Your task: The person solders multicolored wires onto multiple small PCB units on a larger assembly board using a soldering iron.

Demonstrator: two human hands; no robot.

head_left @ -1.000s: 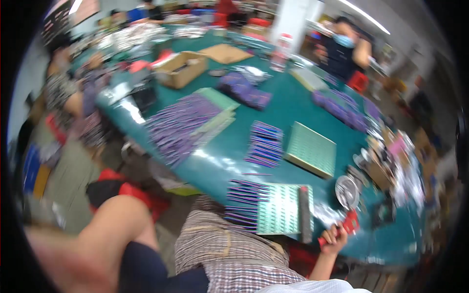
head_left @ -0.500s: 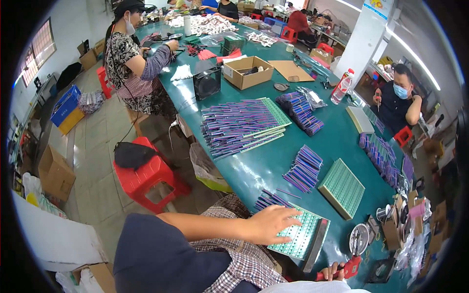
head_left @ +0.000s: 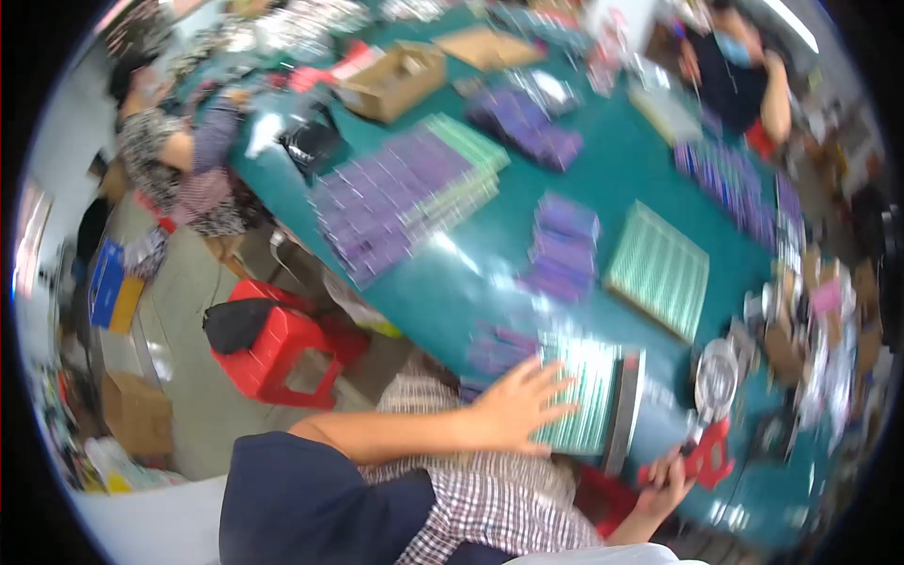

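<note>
My left hand point(head_left: 520, 411) lies with fingers spread over the left edge of a green circuit board panel point(head_left: 586, 391) at the front of the table. A dark straight bar point(head_left: 621, 414) runs along the panel's right side. My right hand point(head_left: 665, 485) is closed round the handle of a red soldering gun point(head_left: 710, 456), to the right of the panel. The gun's front end points at a round metal holder point(head_left: 716, 379). Thin purple strips point(head_left: 499, 350) lie just beyond my left hand, partly hidden by it. Motion smears the picture, so small parts are unclear.
More purple strips point(head_left: 565, 247) and a stack of green panels point(head_left: 659, 268) lie further back. A large strip-covered pile point(head_left: 395, 207) is on the left, near an open cardboard box point(head_left: 394, 83). A red stool point(head_left: 282, 353) stands left. Co-workers sit across and at far left.
The view has swung, so the table is tilted and shifted in the picture. My left hand stays on the panel, and my right hand still holds the soldering gun, with more of its forearm showing.
</note>
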